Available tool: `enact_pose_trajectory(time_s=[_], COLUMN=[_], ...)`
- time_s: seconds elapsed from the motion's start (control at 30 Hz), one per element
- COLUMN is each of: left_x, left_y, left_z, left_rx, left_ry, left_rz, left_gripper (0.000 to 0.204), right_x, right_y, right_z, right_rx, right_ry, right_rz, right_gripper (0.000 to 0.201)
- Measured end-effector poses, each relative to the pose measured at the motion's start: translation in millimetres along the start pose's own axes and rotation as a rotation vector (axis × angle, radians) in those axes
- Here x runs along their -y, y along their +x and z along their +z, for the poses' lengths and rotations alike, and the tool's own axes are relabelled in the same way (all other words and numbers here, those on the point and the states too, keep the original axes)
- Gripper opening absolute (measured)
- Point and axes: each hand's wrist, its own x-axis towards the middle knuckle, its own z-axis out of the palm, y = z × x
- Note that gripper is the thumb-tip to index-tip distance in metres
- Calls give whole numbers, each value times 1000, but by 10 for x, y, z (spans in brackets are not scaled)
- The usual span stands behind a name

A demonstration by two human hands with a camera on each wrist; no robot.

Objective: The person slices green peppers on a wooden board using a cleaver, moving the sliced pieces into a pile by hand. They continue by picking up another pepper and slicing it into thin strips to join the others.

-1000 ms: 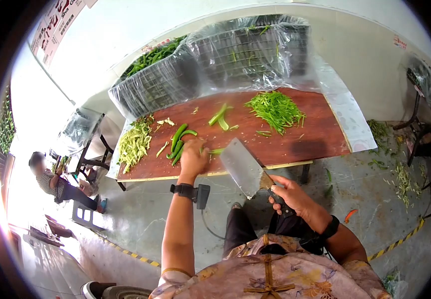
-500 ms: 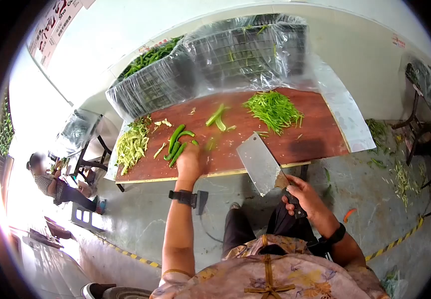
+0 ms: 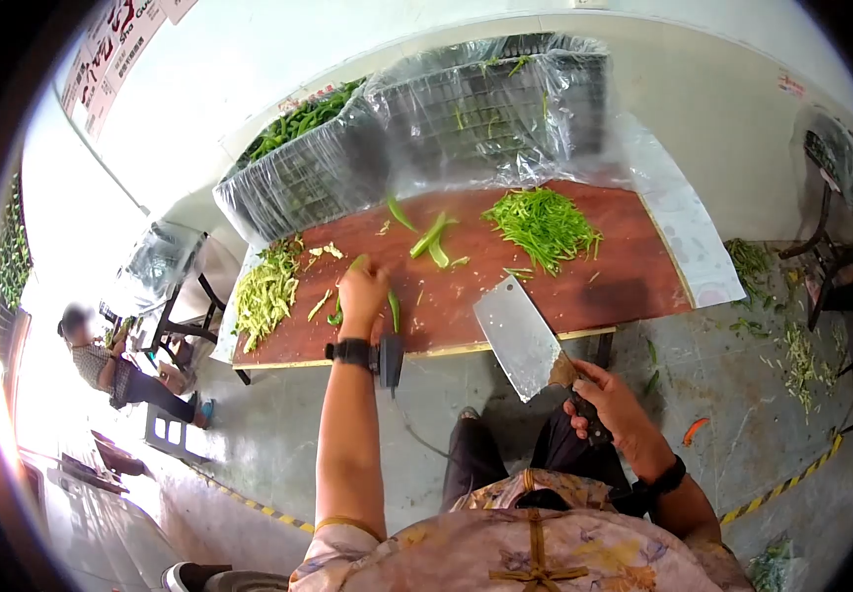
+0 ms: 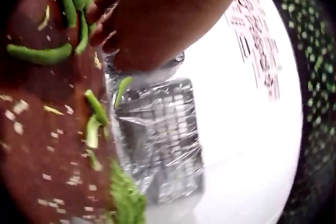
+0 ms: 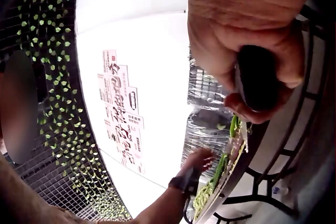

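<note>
My left hand [image 3: 362, 294] is over the small group of green peppers on the red-brown board [image 3: 629, 237]. Its bent fingertips touch the peppers [image 4: 83, 29] in the left wrist view; a grip around one is not visible. One pepper [image 3: 394, 311] lies just right of this hand, and another [image 3: 397, 213] is near the baskets. My right hand [image 3: 609, 405] grips the dark handle of a cleaver [image 3: 520, 335], its broad blade tilted over the board's front edge. Split pepper pieces [image 3: 429, 237] rest mid-board.
Shredded pale green pieces [image 3: 266, 296] are heaped at the left; thin green strips [image 3: 545, 227] lie at the right. Plastic-lined baskets [image 3: 485, 113] stand along the back, the left one [image 3: 298, 178] full of peppers. Another person [image 3: 101, 360] is at the far left.
The blurred green piece beside my left hand is gone; a pepper now shows near the baskets. My left hand has moved up over the peppers, and one lies right of it. The cleaver has moved right and down.
</note>
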Motion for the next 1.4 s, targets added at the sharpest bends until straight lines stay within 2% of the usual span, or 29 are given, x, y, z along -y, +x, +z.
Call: enact_pose_trajectory(time_s=[0.07, 0.2, 0.33, 0.4, 0.43, 0.57, 0.73, 0.8, 0.83, 0.9, 0.93, 0.97, 1.0, 1.03, 1.07, 1.13, 1.2, 1.23, 1.37, 1.4], left_x=[70, 111, 109, 129, 144, 230, 43, -6, -21, -127, -186, -249, -347, -487, -600, -737, -870, -844, -893, -868], left_y=[-269, -531, -576, -592, -606, -647, -731, -742, -766, -842, -900, -986, -1055, -1112, -1166, -1248, -1305, -1337, -1413, -1436], left_z=[-28, 27, 0, 27, 42, 97, 154, 181, 211, 246, 274, 299, 283, 226, 185, 152, 100, 125, 23, 23], left_rx=[392, 364, 260, 113, 116, 239, 246, 266, 244, 245, 247, 149, 150, 183, 214, 259, 149, 149, 160, 124], left_ry=[384, 373, 325, -72, -74, -519, -569, -380, -374, -322, -269, -166, -167, -102, -38, -100, -30, 4, 143, 120], left_rz=[-45, -46, -11, -224, -224, -402, -425, -348, -291, -314, -338, -187, -187, -153, -121, -178, 33, 29, 53, 130], left_gripper=[27, 27, 26, 24, 24, 17, 19, 20, 20, 20, 21, 11, 11, 9, 8, 7, 9, 10, 13, 15], right_x=[-17, -33, 4, -12, -21, -3, 1, 23, 17, -8, -5, -4, 2, 27, 83, 189, 146, 129, 141, 146], right_y=[5, 12, -13, -30, -45, -68, -72, -107, -125, -167, -181, -199, -217, -238, -307, -440, -429, -417, -371, -364], right_z=[-14, -19, 41, 49, 50, 88, 99, 131, 148, 189, 217, 250, 288, 334, 390, 489, 496, 497, 529, 542], right_rx=[4, 28, 16, 10, 7, 9, -4, 11, 11, 8, 7, -30, -67, -89, -86, -138, -147, -163, -156, -154], right_ry=[14, -2, -62, -74, -73, -59, -50, -121, -121, -487, -485, -728, -969, -1037, -1040, -1525, -1630, -1730, -1790, -1803], right_rz=[-3, -25, -44, -58, -58, -40, -45, -92, -94, -276, -275, -526, -780, -835, -834, -721, -739, -758, -808, -822], right_gripper=[40, 39, 38, 37, 37, 38, 39, 41, 41, 46, 46, 47, 47, 47, 47, 46, 46, 46, 47, 47])
